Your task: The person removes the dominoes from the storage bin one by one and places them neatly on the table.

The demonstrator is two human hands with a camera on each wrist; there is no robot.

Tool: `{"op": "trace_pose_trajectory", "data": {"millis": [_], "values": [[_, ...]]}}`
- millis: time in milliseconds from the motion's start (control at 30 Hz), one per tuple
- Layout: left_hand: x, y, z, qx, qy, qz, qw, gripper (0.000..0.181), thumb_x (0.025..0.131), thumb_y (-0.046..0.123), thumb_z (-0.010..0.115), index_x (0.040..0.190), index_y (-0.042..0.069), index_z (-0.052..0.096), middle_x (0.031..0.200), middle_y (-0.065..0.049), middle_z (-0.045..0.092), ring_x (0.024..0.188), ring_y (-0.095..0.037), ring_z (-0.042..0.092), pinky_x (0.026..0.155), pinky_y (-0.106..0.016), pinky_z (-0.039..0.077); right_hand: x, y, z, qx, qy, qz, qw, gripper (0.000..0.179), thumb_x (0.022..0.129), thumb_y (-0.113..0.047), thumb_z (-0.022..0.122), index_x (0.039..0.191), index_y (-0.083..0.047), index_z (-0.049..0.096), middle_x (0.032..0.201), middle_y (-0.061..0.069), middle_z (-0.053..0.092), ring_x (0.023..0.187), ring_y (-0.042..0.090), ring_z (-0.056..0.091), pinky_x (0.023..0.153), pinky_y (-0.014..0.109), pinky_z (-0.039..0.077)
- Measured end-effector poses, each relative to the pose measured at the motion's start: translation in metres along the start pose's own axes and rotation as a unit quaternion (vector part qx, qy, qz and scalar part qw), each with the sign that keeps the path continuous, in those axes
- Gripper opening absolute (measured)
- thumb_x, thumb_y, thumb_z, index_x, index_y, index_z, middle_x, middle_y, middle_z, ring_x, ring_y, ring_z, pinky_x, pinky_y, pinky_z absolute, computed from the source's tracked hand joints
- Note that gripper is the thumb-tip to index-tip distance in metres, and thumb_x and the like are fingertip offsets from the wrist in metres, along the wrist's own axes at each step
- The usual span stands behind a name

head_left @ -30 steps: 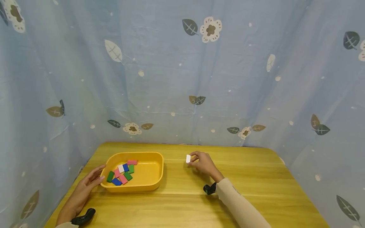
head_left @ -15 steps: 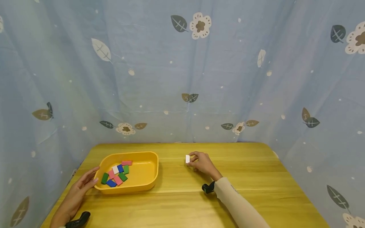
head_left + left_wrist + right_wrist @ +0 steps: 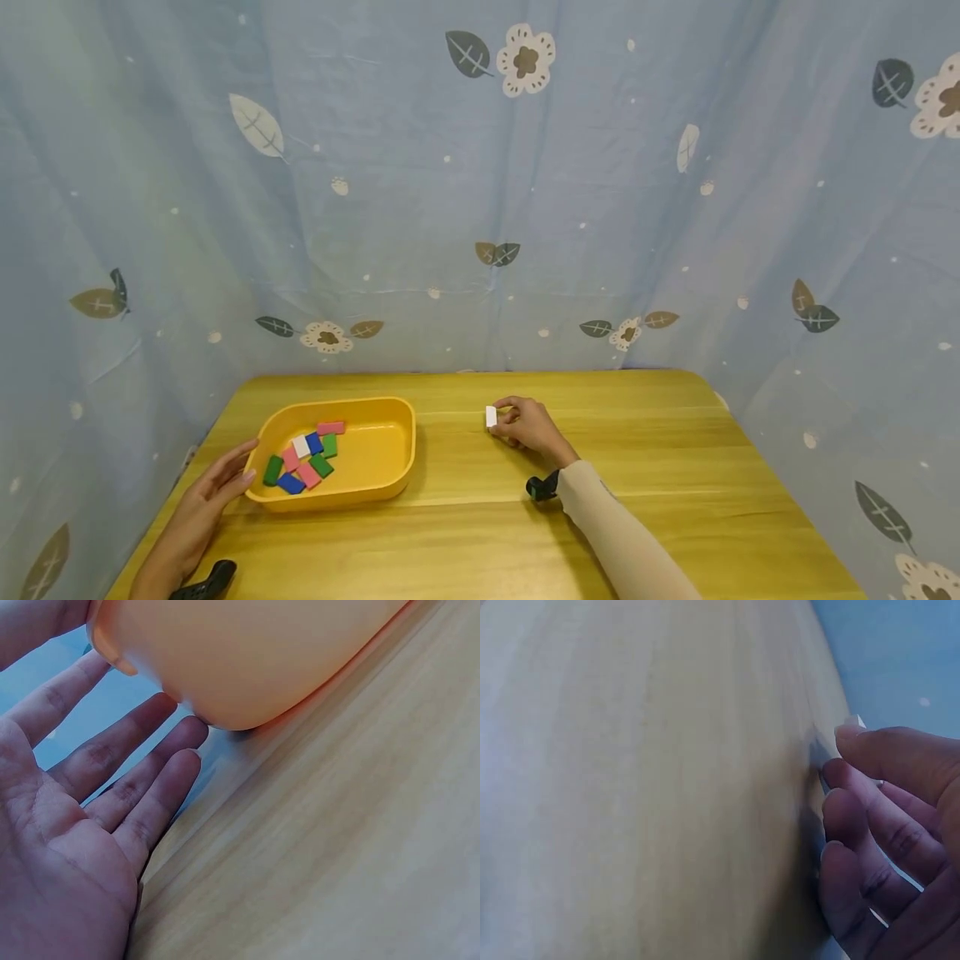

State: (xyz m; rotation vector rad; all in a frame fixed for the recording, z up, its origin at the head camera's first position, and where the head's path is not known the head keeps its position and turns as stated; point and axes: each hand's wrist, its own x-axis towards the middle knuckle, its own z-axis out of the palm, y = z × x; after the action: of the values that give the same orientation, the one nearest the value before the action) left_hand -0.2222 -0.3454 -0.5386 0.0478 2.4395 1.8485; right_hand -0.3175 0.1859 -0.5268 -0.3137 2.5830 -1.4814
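Observation:
A small white block (image 3: 491, 417) is pinched between the thumb and fingers of my right hand (image 3: 527, 423), right of the tray. Whether the block touches the table cannot be told. In the right wrist view, only a white corner shows beyond the thumb of my right hand (image 3: 900, 817). My left hand (image 3: 198, 507) touches the left end of a yellow plastic tray (image 3: 360, 498) with fairly straight fingers. The left wrist view shows the fingers of my left hand (image 3: 97, 780) against the outside of the tray (image 3: 247, 652), palm facing it.
Loose pink (image 3: 330, 427), green (image 3: 322, 465), blue (image 3: 290, 483) and white blocks (image 3: 301, 447) lie in the tray's left half. The wood-grain table (image 3: 465, 542) ends at a blue patterned curtain (image 3: 420, 208). Black wrist devices (image 3: 543, 486) sit at both wrists.
The head view has turned slightly right, shifting the tray and left hand leftward in the picture. My right hand keeps its pinch on the white block, and my left hand stays at the tray.

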Motion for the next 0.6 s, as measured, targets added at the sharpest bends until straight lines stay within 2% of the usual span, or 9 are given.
{"op": "trace_pose_trajectory", "data": {"millis": [133, 333, 500, 600], "values": [[-0.004, 0.0, -0.004, 0.001, 0.005, 0.004, 1.0, 0.062, 0.109, 0.038, 0.052, 0.164, 0.023, 0.029, 0.146, 0.022, 0.036, 0.117, 0.013, 0.037, 0.085, -0.007, 0.04, 0.004, 0.0, 0.002, -0.004, -0.011, -0.001, 0.9999, 0.045, 0.093, -0.018, 0.079, 0.133, -0.008, 0.064, 0.087, 0.002, 0.072, 0.06, 0.02, 0.062, 0.056, 0.034, 0.054], [0.001, 0.006, -0.006, -0.004, -0.004, 0.018, 0.9998, 0.06, 0.109, 0.037, 0.051, 0.164, 0.024, 0.029, 0.157, 0.01, 0.032, 0.122, 0.01, 0.034, 0.087, -0.008, 0.039, 0.011, -0.002, 0.001, -0.033, -0.001, -0.017, 0.9993, 0.045, 0.093, -0.019, 0.079, 0.133, -0.007, 0.064, 0.082, 0.002, 0.072, 0.057, 0.018, 0.057, 0.053, 0.031, 0.049], [0.001, 0.002, -0.004, -0.014, -0.008, 0.012, 0.9998, 0.061, 0.109, 0.035, 0.052, 0.164, 0.023, 0.029, 0.153, 0.015, 0.033, 0.12, 0.012, 0.036, 0.087, -0.009, 0.039, 0.015, -0.001, 0.002, -0.043, -0.012, -0.006, 0.999, 0.045, 0.092, -0.02, 0.081, 0.131, -0.007, 0.065, 0.082, 0.003, 0.07, 0.056, 0.017, 0.056, 0.05, 0.03, 0.047], [0.002, -0.001, -0.003, -0.011, -0.007, 0.01, 0.9999, 0.061, 0.109, 0.036, 0.052, 0.164, 0.021, 0.029, 0.154, 0.012, 0.033, 0.12, 0.01, 0.036, 0.087, -0.01, 0.039, 0.017, 0.0, 0.003, -0.054, -0.014, 0.001, 0.9984, 0.045, 0.091, -0.021, 0.082, 0.13, -0.008, 0.066, 0.083, 0.002, 0.069, 0.056, 0.016, 0.057, 0.048, 0.03, 0.047]]}}
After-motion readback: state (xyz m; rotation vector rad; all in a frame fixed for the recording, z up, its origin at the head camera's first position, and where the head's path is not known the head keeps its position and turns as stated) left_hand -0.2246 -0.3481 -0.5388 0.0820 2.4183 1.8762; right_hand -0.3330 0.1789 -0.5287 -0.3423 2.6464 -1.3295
